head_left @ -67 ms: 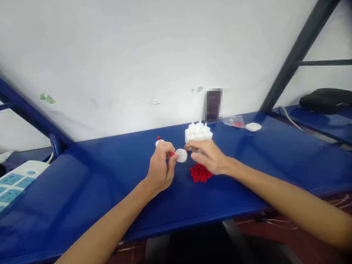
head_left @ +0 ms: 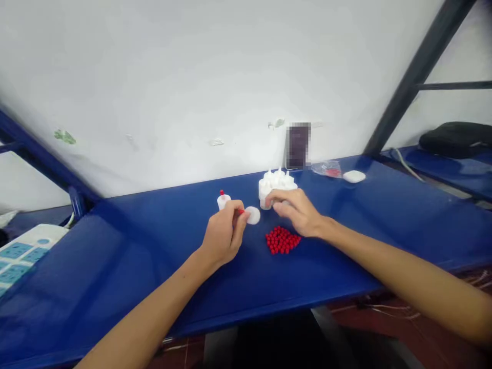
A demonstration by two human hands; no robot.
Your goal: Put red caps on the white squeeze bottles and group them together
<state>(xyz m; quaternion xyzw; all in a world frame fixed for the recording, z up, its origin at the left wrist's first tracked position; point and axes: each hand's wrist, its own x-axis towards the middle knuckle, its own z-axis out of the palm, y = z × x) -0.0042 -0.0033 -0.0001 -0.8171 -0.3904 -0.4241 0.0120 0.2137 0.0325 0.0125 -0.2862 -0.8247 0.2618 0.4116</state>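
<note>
My left hand (head_left: pixel 224 234) is closed around a small white bottle (head_left: pixel 252 215) with a red cap, held on its side just above the blue table (head_left: pixel 154 266). My right hand (head_left: pixel 298 210) reaches over a cluster of small white bottles (head_left: pixel 274 183) near the wall, fingers curled on one of them. A pile of red caps (head_left: pixel 282 240) lies on the table in front of my right hand. One capped white bottle (head_left: pixel 222 199) stands upright behind my left hand.
A clear bag with red bits (head_left: pixel 326 168) and a white pad (head_left: pixel 353 176) lie at the back right. A dark blurred object (head_left: pixel 298 146) leans on the wall. A power strip (head_left: pixel 19 253) sits far left. A dark post (head_left: pixel 415 77) rises at right.
My right hand has moved away from the red caps, back up onto the cluster of white bottles. My left hand has barely shifted.
</note>
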